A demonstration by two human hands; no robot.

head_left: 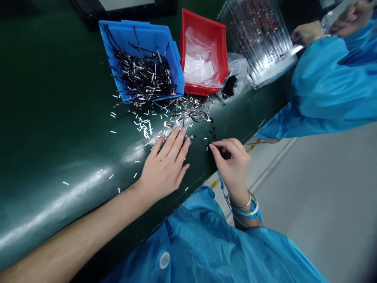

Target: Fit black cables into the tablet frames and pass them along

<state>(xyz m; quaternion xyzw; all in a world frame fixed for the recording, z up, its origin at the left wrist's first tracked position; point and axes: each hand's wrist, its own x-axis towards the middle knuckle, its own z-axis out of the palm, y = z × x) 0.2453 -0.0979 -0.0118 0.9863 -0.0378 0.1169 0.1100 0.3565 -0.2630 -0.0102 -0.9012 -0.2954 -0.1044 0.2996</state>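
Note:
My left hand [165, 165] lies palm down on the green table [59, 129], its fingers stretched out and slightly spread. Its fingertips reach the near edge of a loose pile of thin black flex cables [194, 112] with gold and silver ends. To the right, my right hand [231, 161] is closed in a pinch low over the tabletop, thumb against forefinger. Whatever is between those tips is too small to make out. Small black pieces [212, 133] lie just beyond it. White strips [144, 129] are scattered around my left hand.
A blue bin [176, 74] heaped with black flex cables stands behind the pile. Beside it are a red bin [184, 39] with plastic bags, a clear bag [240, 74] and stacked clear trays [262, 51]. Another person's blue sleeve [326, 86] and hands are at the right.

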